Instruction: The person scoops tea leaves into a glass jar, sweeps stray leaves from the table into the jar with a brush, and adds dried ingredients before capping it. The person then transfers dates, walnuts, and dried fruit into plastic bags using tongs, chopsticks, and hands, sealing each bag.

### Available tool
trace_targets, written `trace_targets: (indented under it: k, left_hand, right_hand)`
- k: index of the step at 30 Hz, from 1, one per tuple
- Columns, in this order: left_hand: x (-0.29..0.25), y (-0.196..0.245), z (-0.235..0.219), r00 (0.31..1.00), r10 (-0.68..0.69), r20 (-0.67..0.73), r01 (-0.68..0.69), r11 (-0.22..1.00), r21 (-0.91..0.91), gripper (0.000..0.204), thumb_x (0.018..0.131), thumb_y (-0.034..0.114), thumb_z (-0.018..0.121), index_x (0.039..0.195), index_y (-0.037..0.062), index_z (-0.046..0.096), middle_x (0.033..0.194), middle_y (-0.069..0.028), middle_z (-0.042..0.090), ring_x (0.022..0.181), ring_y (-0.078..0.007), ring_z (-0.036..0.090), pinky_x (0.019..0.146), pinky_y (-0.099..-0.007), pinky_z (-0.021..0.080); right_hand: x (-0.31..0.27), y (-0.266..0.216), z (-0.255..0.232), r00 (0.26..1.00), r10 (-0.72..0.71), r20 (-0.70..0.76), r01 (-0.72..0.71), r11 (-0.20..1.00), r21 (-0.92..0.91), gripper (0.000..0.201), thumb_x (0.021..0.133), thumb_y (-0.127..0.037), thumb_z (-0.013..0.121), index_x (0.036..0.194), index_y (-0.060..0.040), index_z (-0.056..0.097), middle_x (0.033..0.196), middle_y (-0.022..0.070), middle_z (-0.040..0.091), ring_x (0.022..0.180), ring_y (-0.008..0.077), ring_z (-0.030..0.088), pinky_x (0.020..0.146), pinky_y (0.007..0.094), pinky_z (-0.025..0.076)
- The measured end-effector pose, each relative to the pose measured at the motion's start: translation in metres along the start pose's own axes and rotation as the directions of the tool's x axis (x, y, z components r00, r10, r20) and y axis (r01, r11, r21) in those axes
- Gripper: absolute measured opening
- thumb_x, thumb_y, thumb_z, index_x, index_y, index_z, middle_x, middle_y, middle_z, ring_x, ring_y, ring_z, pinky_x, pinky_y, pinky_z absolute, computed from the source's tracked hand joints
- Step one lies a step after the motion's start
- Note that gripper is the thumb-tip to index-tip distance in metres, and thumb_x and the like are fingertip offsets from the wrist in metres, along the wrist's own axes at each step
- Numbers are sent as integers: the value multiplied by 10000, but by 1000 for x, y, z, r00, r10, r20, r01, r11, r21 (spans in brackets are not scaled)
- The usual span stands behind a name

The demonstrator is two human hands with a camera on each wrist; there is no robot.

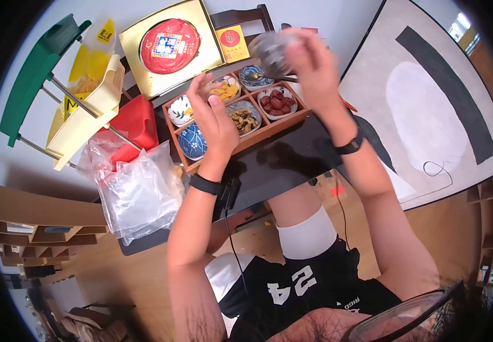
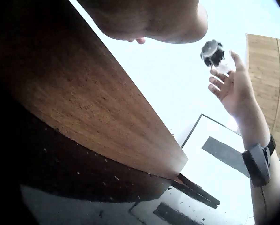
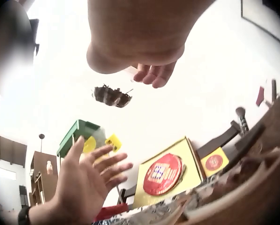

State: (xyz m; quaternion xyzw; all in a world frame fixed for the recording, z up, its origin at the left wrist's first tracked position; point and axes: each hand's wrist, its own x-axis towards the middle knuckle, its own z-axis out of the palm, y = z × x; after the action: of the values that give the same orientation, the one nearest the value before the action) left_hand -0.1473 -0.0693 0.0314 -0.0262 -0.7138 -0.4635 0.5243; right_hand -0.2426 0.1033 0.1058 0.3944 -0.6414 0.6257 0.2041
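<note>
My right hand is raised over the back right of the wooden tray and holds a clear container, blurred in the head view. Dark, leafy-looking bits show inside it in the right wrist view. Above the tray's left part, my left hand has its fingers loosely extended and holds nothing. The compartments hold patterned bowls: red dates, walnut-like pieces, yellow slices and a blue bowl. A metal spoon lies across the back right bowl.
Behind the tray stands a gold box with a round red package, beside a small yellow card box. At left are a tiered rack, a red bin and clear plastic bags. A framed picture leans at right.
</note>
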Motion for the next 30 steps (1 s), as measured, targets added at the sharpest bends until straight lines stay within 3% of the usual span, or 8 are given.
trace_targets:
  k: [2, 5, 7, 10, 16, 20, 28, 30]
  left_hand:
    - [-3, 1, 0, 999, -15, 32, 16, 1000, -5, 447, 1103, 287, 345, 1401, -33, 437, 1298, -197, 597, 1086, -252, 617, 973, -387, 454]
    - [-5, -6, 1, 998, -12, 59, 13, 1000, -17, 401, 1092, 231, 372, 1387, -30, 447, 1255, -190, 615, 1078, -248, 616, 969, -386, 463]
    - [-4, -7, 2, 998, -1, 56, 3, 999, -37, 377, 1086, 198, 385, 1380, -28, 453, 1227, -186, 625, 1074, -247, 616, 966, -385, 468]
    - [-4, -3, 1, 999, -15, 40, 18, 997, -69, 334, 1083, 161, 392, 1345, -30, 471, 1144, -170, 643, 1042, -236, 619, 948, -369, 480]
    - [-6, -1, 1, 999, 30, 36, -26, 995, -96, 289, 1085, 151, 404, 1295, -25, 495, 979, -135, 662, 932, -207, 631, 894, -346, 491]
    - [-6, -1, 1, 999, 22, 46, -18, 996, -89, 299, 1085, 171, 418, 1301, -23, 492, 965, -133, 668, 926, -209, 636, 882, -349, 494]
    - [-8, -3, 2, 997, 43, 63, -35, 991, -128, 304, 1082, 190, 443, 1294, -23, 492, 965, -127, 668, 902, -203, 640, 856, -342, 507]
    - [-8, -3, 4, 997, 62, 56, -55, 992, -118, 294, 1082, 189, 443, 1285, -18, 495, 959, -121, 663, 877, -203, 633, 836, -340, 513]
  right_hand:
    - [13, 12, -39, 987, -44, -152, 20, 987, -156, 349, 1023, -319, 654, 1185, -10, 668, 864, 64, 701, 789, 114, 634, 678, 300, 513]
    - [15, 54, -110, 973, 75, -219, -141, 944, -299, 374, 1012, -341, 662, 1223, -34, 676, 855, 86, 684, 786, 144, 637, 724, 312, 522]
    - [6, 71, -141, 948, 262, -181, -311, 640, -703, 420, 978, -352, 693, 1261, -42, 674, 936, 152, 694, 850, 236, 673, 802, 354, 538]
    - [-18, 111, -159, 985, 175, 2, -97, 558, -824, 460, 936, -363, 726, 1264, -45, 676, 1007, 213, 695, 911, 354, 681, 852, 414, 546]
    - [-23, 148, -142, 963, 249, 106, -37, 509, -860, 494, 892, -355, 774, 1261, -41, 679, 1101, 226, 703, 1048, 401, 669, 916, 469, 542]
    - [-17, 139, -123, 908, 406, 106, -151, 551, -821, 550, 855, -380, 811, 1256, -27, 677, 1147, 229, 705, 1061, 390, 674, 944, 455, 536]
    - [-26, 132, -162, 881, 451, 142, -190, 613, -767, 588, 789, -364, 879, 1214, 0, 700, 1126, 187, 723, 966, 293, 684, 877, 400, 553]
    - [-42, 130, -174, 800, 511, 315, -109, 640, -761, 482, 805, -290, 874, 1179, -28, 720, 1134, 151, 699, 990, 255, 667, 876, 389, 555]
